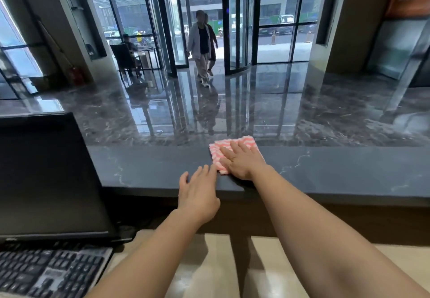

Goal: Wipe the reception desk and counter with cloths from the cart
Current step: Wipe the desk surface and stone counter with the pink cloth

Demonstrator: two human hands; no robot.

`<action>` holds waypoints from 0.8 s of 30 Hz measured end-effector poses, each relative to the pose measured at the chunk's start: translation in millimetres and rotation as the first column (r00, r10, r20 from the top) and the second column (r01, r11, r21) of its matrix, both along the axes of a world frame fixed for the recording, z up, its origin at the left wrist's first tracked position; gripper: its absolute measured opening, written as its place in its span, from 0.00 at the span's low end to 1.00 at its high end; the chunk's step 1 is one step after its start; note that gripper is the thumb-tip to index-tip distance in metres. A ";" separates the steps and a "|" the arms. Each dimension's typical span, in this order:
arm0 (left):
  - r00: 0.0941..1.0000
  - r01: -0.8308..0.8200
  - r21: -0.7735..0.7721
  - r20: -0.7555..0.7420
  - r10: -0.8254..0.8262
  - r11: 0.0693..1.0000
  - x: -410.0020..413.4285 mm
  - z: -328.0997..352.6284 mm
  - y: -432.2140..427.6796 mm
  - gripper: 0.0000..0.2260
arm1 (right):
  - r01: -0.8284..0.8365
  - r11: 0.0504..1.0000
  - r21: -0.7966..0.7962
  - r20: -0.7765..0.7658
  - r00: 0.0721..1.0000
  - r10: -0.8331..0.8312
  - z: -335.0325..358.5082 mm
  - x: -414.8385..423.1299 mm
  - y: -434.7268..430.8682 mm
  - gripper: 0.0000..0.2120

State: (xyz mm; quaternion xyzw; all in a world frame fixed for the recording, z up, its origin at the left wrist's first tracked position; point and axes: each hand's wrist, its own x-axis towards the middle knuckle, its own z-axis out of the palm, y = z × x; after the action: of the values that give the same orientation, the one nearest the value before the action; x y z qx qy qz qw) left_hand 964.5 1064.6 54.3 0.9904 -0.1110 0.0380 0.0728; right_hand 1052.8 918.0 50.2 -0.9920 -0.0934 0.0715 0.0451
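Observation:
A folded pink-and-white striped cloth (232, 145) lies on the dark stone counter top (337, 169), near its middle. My right hand (242, 161) rests flat on the cloth with fingers spread, pressing it down. My left hand (197, 193) hovers at the counter's near edge, just left of the cloth, fingers apart and holding nothing; its fingertips almost touch the cloth's left edge. Below the counter runs the lighter beige desk surface (209, 262).
A black monitor (51, 176) stands at the left on the desk, with a black keyboard (51, 272) in front of it. Beyond the counter is a glossy lobby floor (256, 106); two people (202, 46) walk in through the glass doors.

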 end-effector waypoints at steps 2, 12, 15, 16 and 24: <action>1.000 0.018 0.035 0.006 -0.018 0.999 -3.8 0.6 -23.0 0.31 | 0.071 0.997 0.003 -0.004 0.997 -0.071 0.4 -1.3 -42.0 0.26; 0.991 0.111 -0.098 0.083 -0.104 0.989 -35.6 5.6 -112.0 0.09 | 0.420 0.907 0.015 -0.021 0.908 -0.419 2.5 -51.4 -240.4 0.26; 0.988 0.110 -0.094 0.118 -0.098 0.990 -43.7 6.8 -126.1 0.06 | 0.458 0.889 0.021 -0.027 0.889 -0.457 2.9 -62.0 -248.3 0.26; 0.988 0.103 -0.091 0.124 -0.092 0.990 -45.7 7.3 -128.7 0.06 | 0.467 0.884 0.021 -0.032 0.884 -0.466 3.2 -63.6 -244.9 0.26; 0.988 0.008 -0.091 0.156 0.006 0.996 -55.3 1.7 -120.8 0.05 | 0.316 0.948 0.034 -0.067 0.947 -0.313 7.3 -71.4 -154.1 0.27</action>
State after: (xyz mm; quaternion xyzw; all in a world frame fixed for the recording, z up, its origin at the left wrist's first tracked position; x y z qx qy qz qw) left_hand 909.2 943.8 56.0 0.9800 -0.1150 0.1202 0.1091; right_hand 981.5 763.9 57.5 -0.9903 0.0657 0.0916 0.0807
